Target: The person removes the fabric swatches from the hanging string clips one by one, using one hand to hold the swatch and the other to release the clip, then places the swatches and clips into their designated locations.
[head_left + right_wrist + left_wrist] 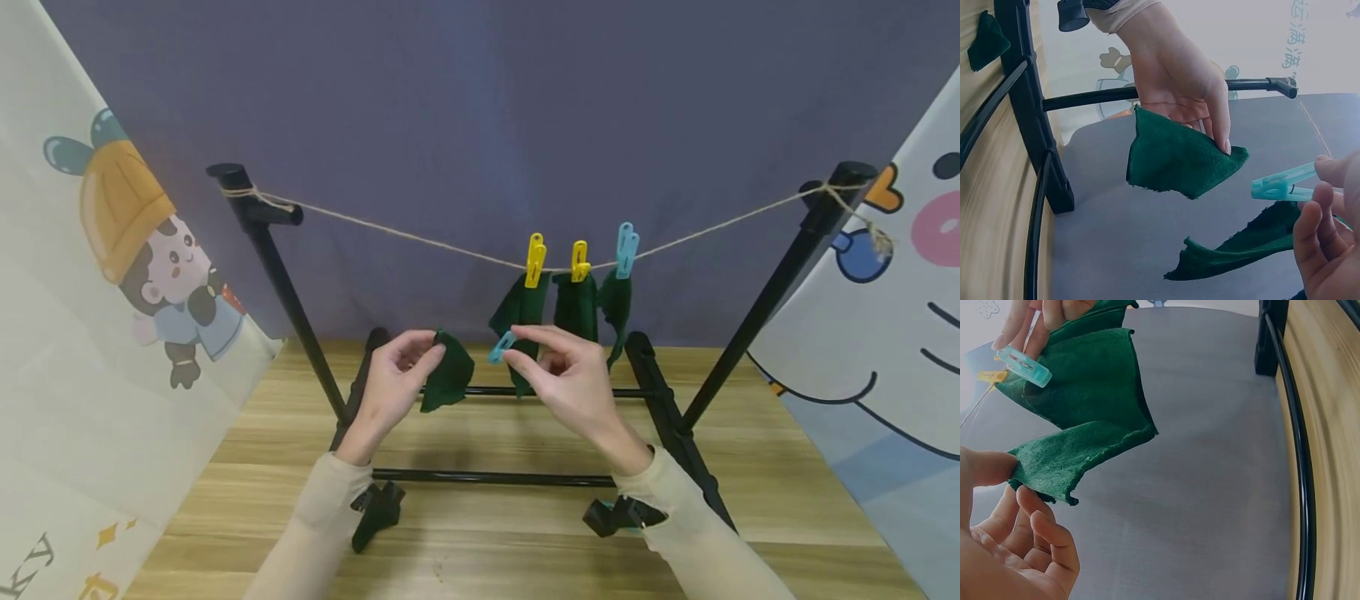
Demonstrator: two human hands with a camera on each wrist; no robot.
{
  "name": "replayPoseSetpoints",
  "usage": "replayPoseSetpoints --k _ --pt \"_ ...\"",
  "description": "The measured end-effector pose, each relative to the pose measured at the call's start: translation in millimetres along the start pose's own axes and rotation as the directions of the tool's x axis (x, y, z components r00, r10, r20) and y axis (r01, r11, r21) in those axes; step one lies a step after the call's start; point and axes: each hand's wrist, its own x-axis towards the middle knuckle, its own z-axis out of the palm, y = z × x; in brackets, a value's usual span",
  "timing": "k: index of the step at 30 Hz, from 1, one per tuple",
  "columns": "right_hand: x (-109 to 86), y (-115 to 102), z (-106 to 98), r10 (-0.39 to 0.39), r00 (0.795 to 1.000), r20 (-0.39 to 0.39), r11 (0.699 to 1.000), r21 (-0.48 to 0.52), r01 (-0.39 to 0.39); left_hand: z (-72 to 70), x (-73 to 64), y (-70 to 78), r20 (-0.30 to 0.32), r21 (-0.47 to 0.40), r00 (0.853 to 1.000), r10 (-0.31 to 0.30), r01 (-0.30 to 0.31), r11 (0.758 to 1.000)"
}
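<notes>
My left hand (400, 372) pinches a small green cloth (448, 373) by its upper edge, and the cloth hangs down from thumb and fingers. Just to the right, my right hand (567, 377) holds a light blue clothespin (501, 347) between thumb and fingers. In the right wrist view the blue clothespin (1282, 182) points toward the held cloth (1179, 159), with a gap between them. Behind the hands, a twine line (420, 239) carries more green cloths, fixed by two yellow clothespins (536, 260) and one blue clothespin (627, 250).
Black posts (288, 308) stand at both sides, joined low down by a black crossbar (495, 478). Another green cloth (375, 523) lies on the wooden table (480, 558) near my left wrist. A grey-blue backdrop (420, 108) rises behind the frame.
</notes>
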Motion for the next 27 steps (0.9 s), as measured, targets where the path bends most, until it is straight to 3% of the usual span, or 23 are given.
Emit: replayPoseSetpoints --k 27 --pt "-12.4 9 -6 0.031 0.999 -0.021 0.999 -0.014 -0.031 -3.0 -6.3 -10.0 -0.002 0.025 1.000 -0.021 0.021 0.999"
